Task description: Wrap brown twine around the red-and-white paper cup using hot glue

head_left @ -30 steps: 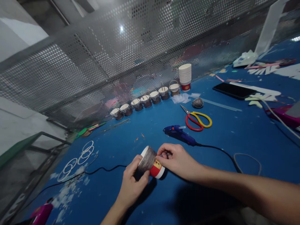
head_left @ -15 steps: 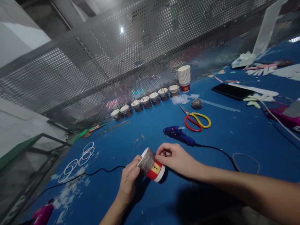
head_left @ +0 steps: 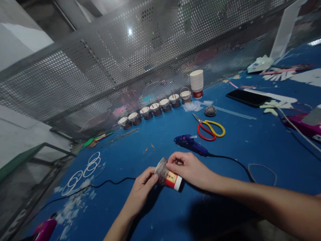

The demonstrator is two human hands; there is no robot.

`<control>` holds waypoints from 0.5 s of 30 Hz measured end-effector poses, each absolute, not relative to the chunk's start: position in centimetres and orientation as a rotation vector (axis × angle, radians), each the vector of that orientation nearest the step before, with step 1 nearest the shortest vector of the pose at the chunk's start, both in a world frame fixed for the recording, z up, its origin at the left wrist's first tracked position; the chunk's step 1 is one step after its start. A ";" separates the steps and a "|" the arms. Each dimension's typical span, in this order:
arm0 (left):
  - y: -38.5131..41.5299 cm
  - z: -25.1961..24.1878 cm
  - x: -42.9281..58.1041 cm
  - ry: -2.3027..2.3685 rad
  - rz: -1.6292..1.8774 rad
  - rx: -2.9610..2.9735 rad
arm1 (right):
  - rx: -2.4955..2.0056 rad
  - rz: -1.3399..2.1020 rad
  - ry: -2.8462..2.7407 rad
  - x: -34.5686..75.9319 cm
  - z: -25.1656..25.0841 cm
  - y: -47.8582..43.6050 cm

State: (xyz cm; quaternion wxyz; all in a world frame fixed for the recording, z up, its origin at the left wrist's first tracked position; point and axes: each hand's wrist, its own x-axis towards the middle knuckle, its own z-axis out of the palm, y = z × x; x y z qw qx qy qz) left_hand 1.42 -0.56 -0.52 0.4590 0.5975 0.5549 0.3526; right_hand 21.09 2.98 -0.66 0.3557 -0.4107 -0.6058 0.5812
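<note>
A paper cup [head_left: 172,180], red and white with a yellow label, lies tilted between my hands above the blue table. Grey-brown cord [head_left: 162,169] is wound round the part near its rim. My left hand [head_left: 142,185] grips the cup at the rim end, thumb on the near side. On the cup's other side, my right hand [head_left: 184,166] has thumb and forefinger pinched at the edge of the winding, on the cord; the fingertips hide most of what they hold. Just beyond lies a blue glue gun [head_left: 192,144], with red-and-yellow-handled scissors [head_left: 210,130] behind it.
Several cord-wrapped cups [head_left: 155,109] stand in a row along the perforated metal screen [head_left: 105,73], beside a stack of paper cups [head_left: 197,83]. A ball of cord [head_left: 210,111], a phone [head_left: 248,97] and white rings [head_left: 91,164] lie about. The glue gun's black cable [head_left: 234,160] runs right.
The cup has turned in my hands, its base swinging right and slightly up. My left hand has shifted right along with it; my right hand stays pinched at the cup's side.
</note>
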 end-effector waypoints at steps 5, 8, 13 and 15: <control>-0.5 -0.4 1.7 1.318 0.843 1.450 | -1.042 1.397 -1.677 21.4 -0.4 3.2; -0.6 -0.5 1.9 1.327 0.885 1.453 | -1.033 1.307 -1.798 21.7 -0.3 3.3; -0.7 -0.3 2.0 1.375 0.923 1.491 | -0.966 0.902 -2.089 22.2 -0.5 3.3; -0.7 -0.2 2.0 1.377 0.925 1.486 | -0.941 0.817 -2.148 22.2 -0.6 3.3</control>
